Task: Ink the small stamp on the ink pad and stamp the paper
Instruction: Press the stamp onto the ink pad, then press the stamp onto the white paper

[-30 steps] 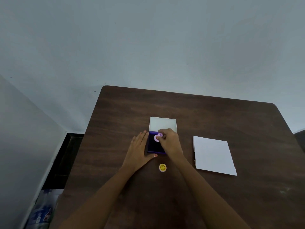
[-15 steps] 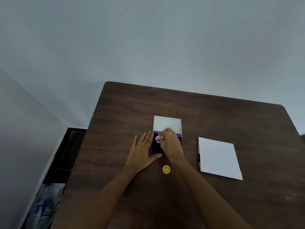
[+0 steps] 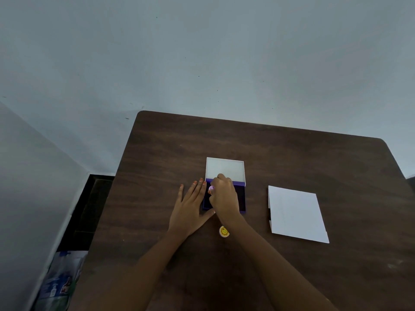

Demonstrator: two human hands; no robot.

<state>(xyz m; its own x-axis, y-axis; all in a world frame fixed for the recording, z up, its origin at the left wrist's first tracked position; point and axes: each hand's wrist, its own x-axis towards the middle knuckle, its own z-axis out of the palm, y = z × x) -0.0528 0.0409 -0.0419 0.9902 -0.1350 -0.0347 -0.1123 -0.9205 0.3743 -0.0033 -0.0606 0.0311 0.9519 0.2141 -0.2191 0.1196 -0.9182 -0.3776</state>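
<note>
A purple ink pad [image 3: 241, 198] lies open at the middle of the dark wooden table, its white lid [image 3: 225, 168] standing up behind it. My right hand [image 3: 224, 197] is shut on a small pink stamp [image 3: 211, 189] and holds it over the left part of the pad. Whether the stamp touches the ink is hidden by my fingers. My left hand [image 3: 189, 208] lies flat on the table with fingers spread, its fingertips and thumb against the pad's left and front edges. White paper [image 3: 296, 213] lies to the right of the pad.
A small yellow round stamp or cap with a sun face [image 3: 224, 231] lies on the table [image 3: 292, 158] just in front of the pad, between my forearms. The table's left edge drops to a dark floor gap with a printed bag [image 3: 58, 281]. A pale wall stands behind.
My right hand with the pink stamp has stayed over the left side of the pad with little shift. My head view has tilted slightly. The left hand keeps its place.
</note>
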